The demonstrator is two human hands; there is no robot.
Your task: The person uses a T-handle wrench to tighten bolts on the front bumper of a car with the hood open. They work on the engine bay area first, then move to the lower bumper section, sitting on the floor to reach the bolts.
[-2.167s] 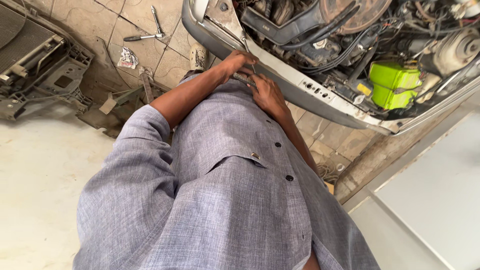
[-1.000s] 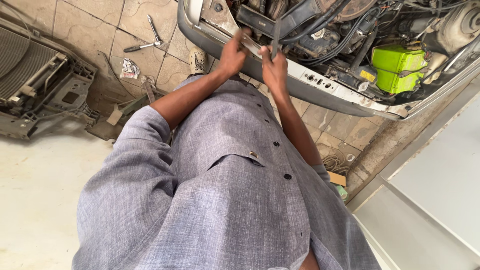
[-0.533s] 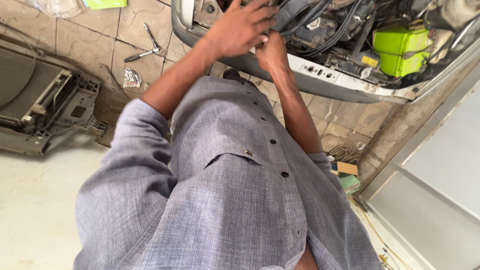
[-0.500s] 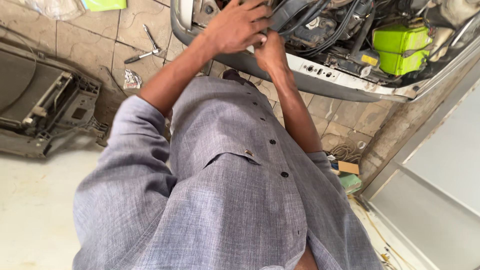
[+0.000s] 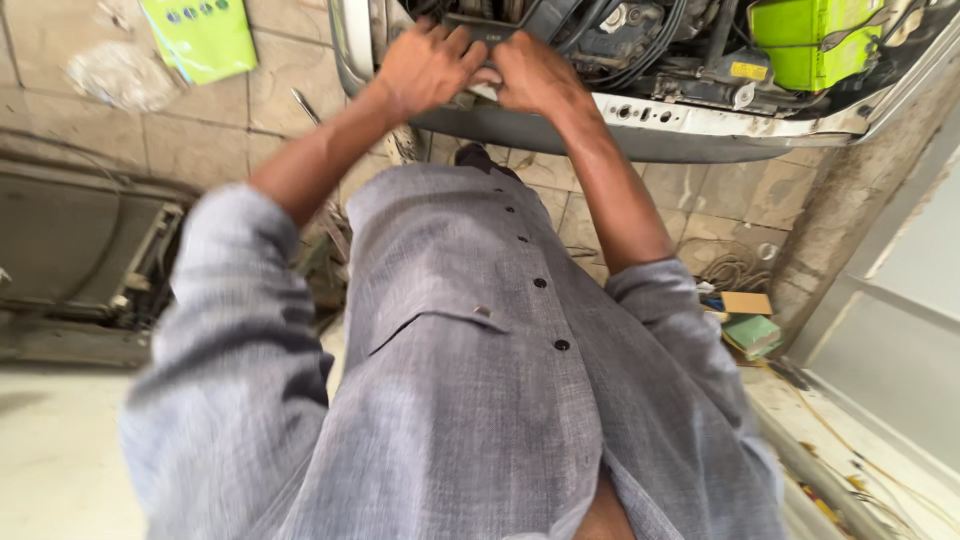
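I look down over my grey buttoned shirt (image 5: 470,360) at the open front of a car. My left hand (image 5: 428,68) and my right hand (image 5: 535,75) are side by side at the front edge of the engine bay (image 5: 640,40), just above the pale front panel (image 5: 700,125). Both have fingers curled on a dark part (image 5: 490,30) between them; what the part is I cannot make out. Black hoses (image 5: 655,35) run just right of my hands.
A bright green box (image 5: 820,40) sits in the engine bay at the right. A dark removed car panel (image 5: 80,260) lies on the tiled floor at left, a green sheet (image 5: 200,35) beyond it. Small boxes (image 5: 748,325) and coiled wire (image 5: 735,270) lie by the wall at right.
Both hands have risen from the car's front panel edge into the engine bay and closed on the dark part. My view has shifted forward and to the left.
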